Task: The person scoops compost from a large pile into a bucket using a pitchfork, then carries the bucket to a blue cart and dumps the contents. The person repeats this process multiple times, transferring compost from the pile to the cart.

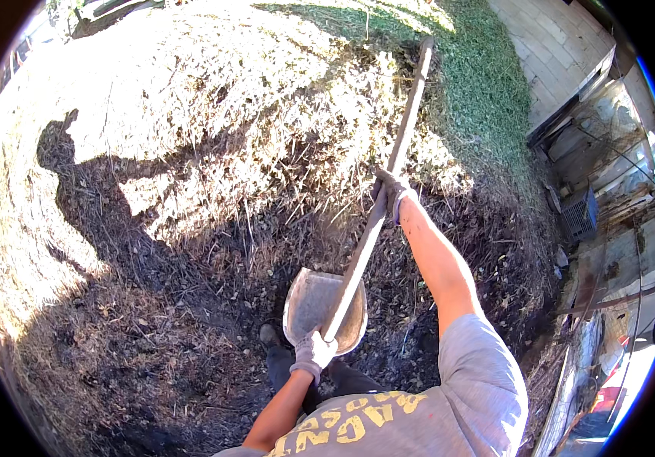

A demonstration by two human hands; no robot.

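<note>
My left hand (314, 354), in a light work glove, grips the near end of a long wooden handle (362, 258). Further up, my right hand (391, 191) is closed around the same handle, also gloved. The handle slants away to the upper right, where its far end meets the edge of a heap of dry plant matter (282, 143); any tool head there is not visible. Beneath the handle, close to my feet, is a broad, worn scoop-like blade (310, 300). Whether it is joined to this handle cannot be told.
Green cut grass (482, 80) lies along the heap's upper right, beside a paved surface (550, 45). A plastic crate (580, 216) and weathered boards or sheets (601, 143) line the right side. Dark, debris-covered ground (150, 354) surrounds my feet. My shadow falls across the heap at left.
</note>
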